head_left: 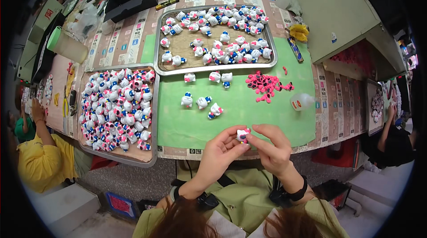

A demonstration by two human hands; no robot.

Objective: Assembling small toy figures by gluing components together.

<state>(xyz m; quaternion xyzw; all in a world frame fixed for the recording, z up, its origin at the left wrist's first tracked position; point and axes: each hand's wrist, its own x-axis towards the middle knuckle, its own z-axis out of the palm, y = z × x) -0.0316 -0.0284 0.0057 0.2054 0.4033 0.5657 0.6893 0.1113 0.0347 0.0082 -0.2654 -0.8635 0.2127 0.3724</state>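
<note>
Presumably light, stiff and slick, the cat figurine (242, 135) is pinched between left hand (221, 147) and right hand (274, 150); its rounded head likely grips best.

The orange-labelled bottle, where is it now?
In the head view, the bottle is on the green mat, near its right edge, right of the pink pieces.

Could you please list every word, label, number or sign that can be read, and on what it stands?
Table cover: repeated printed letters and marks, not copied here.
Small bottle: orange-and-white label, too small to read.
White figure: tiny dark marks, too small to read.
Grey cabinet: small sticker, unreadable.
</note>
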